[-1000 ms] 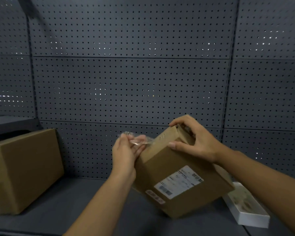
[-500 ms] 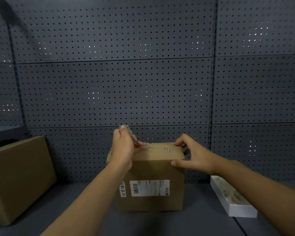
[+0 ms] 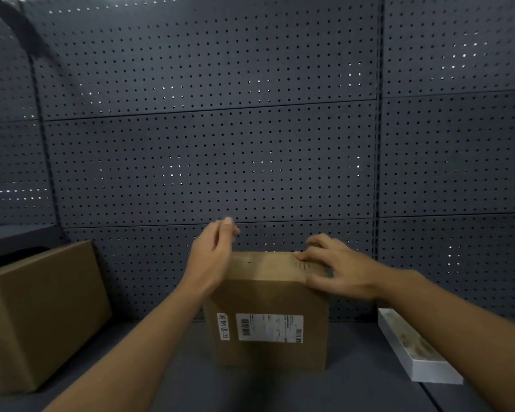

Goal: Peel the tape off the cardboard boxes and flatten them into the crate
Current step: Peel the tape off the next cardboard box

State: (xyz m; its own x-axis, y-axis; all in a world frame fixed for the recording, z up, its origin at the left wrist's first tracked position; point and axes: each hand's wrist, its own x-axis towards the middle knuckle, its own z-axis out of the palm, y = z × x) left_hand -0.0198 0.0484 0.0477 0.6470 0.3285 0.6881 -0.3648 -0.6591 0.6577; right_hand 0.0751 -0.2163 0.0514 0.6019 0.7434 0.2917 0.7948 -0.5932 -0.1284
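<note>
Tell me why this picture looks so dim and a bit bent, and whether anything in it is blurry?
Head view: the light is low, so the grey pegboard wall looks dark, with bright specks glinting through some holes. The wide lens bows the wall's seams into curves. The left hand and right hand are smeared by motion over the small box, whose label is too soft to read.

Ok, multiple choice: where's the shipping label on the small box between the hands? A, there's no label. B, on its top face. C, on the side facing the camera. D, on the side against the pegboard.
C: the white shipping label with barcodes sits on the small box's camera-facing side, below the right hand resting on top.
</note>
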